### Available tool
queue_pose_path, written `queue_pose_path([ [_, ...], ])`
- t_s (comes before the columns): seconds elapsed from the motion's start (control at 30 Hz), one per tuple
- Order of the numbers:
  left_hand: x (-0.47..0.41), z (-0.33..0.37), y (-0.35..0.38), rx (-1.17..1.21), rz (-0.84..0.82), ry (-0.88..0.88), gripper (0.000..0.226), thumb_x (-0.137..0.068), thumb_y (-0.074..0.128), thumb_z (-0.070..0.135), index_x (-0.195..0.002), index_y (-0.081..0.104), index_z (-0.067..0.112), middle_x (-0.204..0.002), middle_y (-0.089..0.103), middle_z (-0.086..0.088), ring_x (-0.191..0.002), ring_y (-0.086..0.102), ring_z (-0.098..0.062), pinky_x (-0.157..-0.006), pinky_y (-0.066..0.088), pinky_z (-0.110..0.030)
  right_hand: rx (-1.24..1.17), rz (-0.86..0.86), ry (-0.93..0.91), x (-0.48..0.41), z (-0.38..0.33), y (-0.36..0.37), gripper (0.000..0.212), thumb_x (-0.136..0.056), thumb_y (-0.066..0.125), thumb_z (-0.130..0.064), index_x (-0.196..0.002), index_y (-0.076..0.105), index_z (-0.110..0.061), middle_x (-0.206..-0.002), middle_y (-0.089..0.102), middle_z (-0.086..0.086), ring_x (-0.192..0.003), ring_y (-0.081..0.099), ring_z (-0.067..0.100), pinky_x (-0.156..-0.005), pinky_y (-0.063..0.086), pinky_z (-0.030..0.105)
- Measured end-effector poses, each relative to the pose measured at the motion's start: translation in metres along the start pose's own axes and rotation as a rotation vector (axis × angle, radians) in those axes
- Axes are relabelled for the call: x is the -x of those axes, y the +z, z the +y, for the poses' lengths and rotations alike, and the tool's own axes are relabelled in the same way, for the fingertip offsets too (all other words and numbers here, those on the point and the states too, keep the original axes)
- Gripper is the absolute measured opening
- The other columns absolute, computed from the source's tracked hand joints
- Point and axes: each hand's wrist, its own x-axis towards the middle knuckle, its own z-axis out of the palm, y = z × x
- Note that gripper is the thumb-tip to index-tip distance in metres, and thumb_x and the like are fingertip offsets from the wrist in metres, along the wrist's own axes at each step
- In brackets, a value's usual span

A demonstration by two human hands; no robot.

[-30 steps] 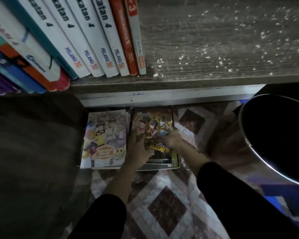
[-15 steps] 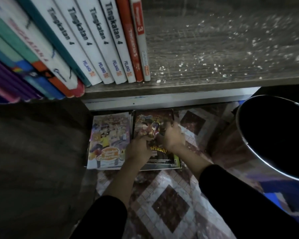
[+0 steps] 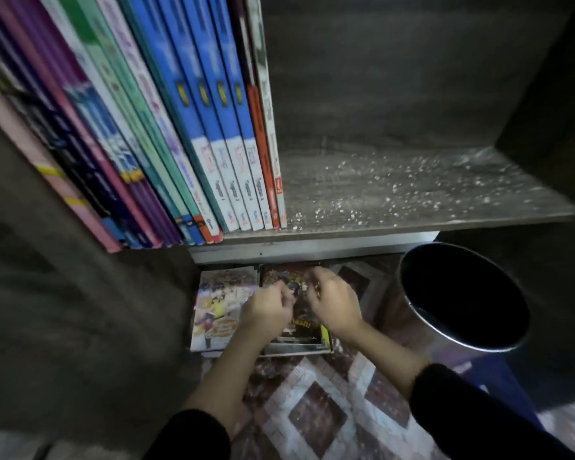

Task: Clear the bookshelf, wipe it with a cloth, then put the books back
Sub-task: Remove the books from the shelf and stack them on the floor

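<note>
Grey wood makes up the bookshelf, seen from the head camera, the only view there is. On the left part of the shelf a row of standing books leans to the left, with blue, green, purple and pink spines. The right part of the shelf is bare wood with lots of little white specks on it.

Down on the floor, which has brown and white diamond tiles, two piles of comic books lie flat just below the shelf edge. The left pile has a bright cover on top. The right pile has a dark cover and touches the left one.

Both hands are over the right pile, close together. The left hand has its fingers curled in like a fist. The right hand has its fingers bent down toward the dark cover. The picture is too blurry to tell if either hand has hold of a book. Black sleeves cover both arms.

A shiny round bin stands on the floor to the right, near the right hand.
</note>
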Motion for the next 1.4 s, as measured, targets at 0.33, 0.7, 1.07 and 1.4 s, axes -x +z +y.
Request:
queue_pose_path([
  [0.33, 0.057, 0.039, -0.076, 0.012, 0.228, 0.191, 0.016, -0.092, 0.051, 0.021, -0.1, 0.063, 0.027, -0.09, 0.066, 0.009, -0.079, 0.061, -0.009, -0.066, 0.045, -0.021, -0.282, 0.306, -0.069, 0.02, -0.055, -0.076, 0.014, -0.09, 0.055, -0.007, -0.101, 0.064, -0.008, -0.088, 0.069, 0.006, -0.081, 0.064, 0.024, -0.074, 0.05, 0.039],
  [0.7, 0.063, 0.098, -0.197, 0.001, 1.048, 0.554, 0.028, -0.083, 0.058, 0.003, -0.109, 0.063, 0.014, -0.107, 0.063, 0.0, -0.099, 0.052, -0.007, -0.088, 0.04, -0.028, -0.417, 0.437, -0.345, -0.033, -0.15, -0.179, 0.043, -0.093, 0.058, -0.027, -0.133, 0.043, -0.022, -0.122, 0.054, 0.0, -0.099, 0.056, 0.014, -0.087, 0.049, 0.039],
  [1.07, 0.056, 0.113, -0.261, -0.49, 0.912, 0.318, 0.053, -0.096, 0.044, 0.027, -0.146, 0.031, 0.021, -0.151, 0.033, 0.004, -0.144, 0.015, -0.021, -0.115, 0.003, -0.047, -0.164, 0.228, -0.522, -0.076, -0.205, -0.216, 0.045, -0.098, 0.049, -0.026, -0.141, 0.039, -0.026, -0.136, 0.055, 0.003, -0.12, 0.053, 0.029, -0.093, 0.038, 0.035],
  [1.4, 0.057, 0.113, -0.261, -0.414, 0.941, 0.355, 0.061, -0.085, 0.05, 0.01, -0.144, 0.036, 0.019, -0.146, 0.04, 0.004, -0.139, 0.023, -0.019, -0.115, 0.001, -0.045, -0.21, 0.259, -0.468, -0.078, -0.202, -0.219, 0.034, -0.097, 0.049, -0.024, -0.131, 0.048, -0.023, -0.08, 0.061, -0.004, -0.068, 0.056, 0.018, -0.076, 0.043, 0.033],
])
